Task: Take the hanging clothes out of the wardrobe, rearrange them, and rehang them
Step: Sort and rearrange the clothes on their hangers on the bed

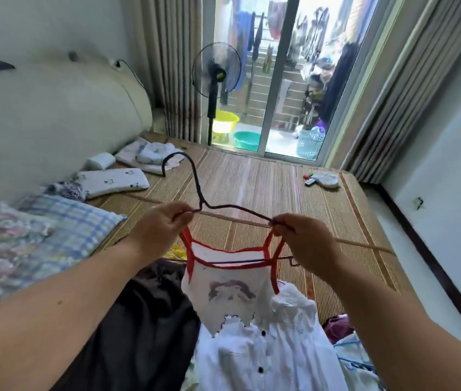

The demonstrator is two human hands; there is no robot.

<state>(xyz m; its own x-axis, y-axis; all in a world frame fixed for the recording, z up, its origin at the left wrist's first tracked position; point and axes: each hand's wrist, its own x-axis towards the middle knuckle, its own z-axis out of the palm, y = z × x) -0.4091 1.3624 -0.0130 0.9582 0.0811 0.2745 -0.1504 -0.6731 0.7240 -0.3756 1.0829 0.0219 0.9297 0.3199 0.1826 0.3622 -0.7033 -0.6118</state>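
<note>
A dark wire hanger (195, 179) is held up over the bed, its hook pointing up and left. My left hand (158, 224) pinches the hanger's left shoulder and my right hand (305, 241) pinches its right shoulder. From the hanger hangs a small white top with red trim and straps (229, 283), printed with a faded picture. Under it lie a white button shirt (266, 351) and a dark garment (139, 328) on the bed.
The bed's woven mat (266, 187) stretches ahead, with pillows (110, 180) and folded cloths (147, 155) at the left. A standing fan (215, 77) and a glass sliding door (285, 80) are beyond. A blue hanger (353, 359) lies at lower right.
</note>
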